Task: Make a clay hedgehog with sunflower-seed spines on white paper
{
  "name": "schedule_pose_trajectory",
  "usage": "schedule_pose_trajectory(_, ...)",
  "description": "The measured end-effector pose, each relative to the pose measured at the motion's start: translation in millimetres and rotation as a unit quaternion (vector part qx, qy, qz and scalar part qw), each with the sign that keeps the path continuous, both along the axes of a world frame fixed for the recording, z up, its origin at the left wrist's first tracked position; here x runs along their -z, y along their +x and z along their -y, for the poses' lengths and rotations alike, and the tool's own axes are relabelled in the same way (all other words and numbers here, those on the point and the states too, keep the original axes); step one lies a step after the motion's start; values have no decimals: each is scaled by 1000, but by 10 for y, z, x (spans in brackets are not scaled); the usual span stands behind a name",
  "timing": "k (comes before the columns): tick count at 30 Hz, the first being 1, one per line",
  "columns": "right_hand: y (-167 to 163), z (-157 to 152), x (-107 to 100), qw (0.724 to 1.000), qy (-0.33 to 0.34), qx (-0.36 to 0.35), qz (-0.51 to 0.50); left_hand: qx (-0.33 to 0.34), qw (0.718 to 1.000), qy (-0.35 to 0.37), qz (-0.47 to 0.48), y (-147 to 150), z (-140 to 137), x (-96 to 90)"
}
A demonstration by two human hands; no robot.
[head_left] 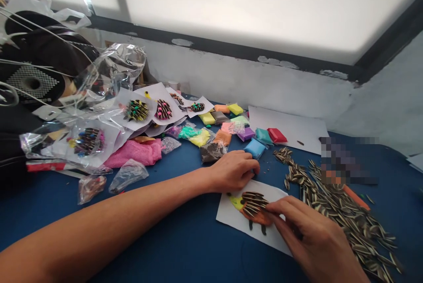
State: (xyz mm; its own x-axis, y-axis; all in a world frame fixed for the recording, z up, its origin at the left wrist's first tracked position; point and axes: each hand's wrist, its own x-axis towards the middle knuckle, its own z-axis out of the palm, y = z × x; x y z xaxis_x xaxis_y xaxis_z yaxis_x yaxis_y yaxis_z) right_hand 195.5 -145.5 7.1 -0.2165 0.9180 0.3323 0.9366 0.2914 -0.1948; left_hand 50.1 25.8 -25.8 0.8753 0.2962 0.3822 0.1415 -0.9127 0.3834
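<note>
A white sheet of paper [231, 212] lies on the blue table, bearing a clay hedgehog figure [261, 217] with a yellow head, orange body and dark legs. Striped sunflower seeds [254, 201] stick out of its back in rows. My right hand [312, 228] pinches at the right end of these rows, thumb and forefinger closed on a sunflower seed largely hidden by the fingertips. Just beyond the sheet's upper edge rests my left hand [235, 169], its fingers curled inward; whatever they hold, if anything, is hidden.
A pile of loose sunflower seeds [357, 234] spreads on the right. Packets of coloured clay, including a blue packet [255, 148] and a red packet [276, 135], lie behind my left hand. Finished seed figures on paper [139, 111], a pink cloth [135, 153] and plastic bags crowd the left.
</note>
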Motion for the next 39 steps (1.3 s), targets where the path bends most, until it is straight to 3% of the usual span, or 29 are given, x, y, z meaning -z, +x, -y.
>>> schedule_pose_trajectory(16, -63, -33, 18, 998, 46, 6, 50, -1, 1000, 2, -1, 4, -3, 15)
schedule_pose_trajectory(23, -124, -39, 21, 998, 7, 19, 62, 1, 1000, -2, -5, 4, -5, 12)
schedule_pose_trajectory(31, -102, -5, 10, 994, 34, 8, 103, 2, 1000, 0, 1, 2, -1, 11)
schedule_pose_trajectory(36, 49, 7, -194, 989, 83, 82, 91, 2, 1000, -3, 1, 2, 2, -3)
schedule_pose_trajectory(39, 244, -43, -201, 979, 109, 144, 92, 1, 1000, -8, -8, -5, 12, -26)
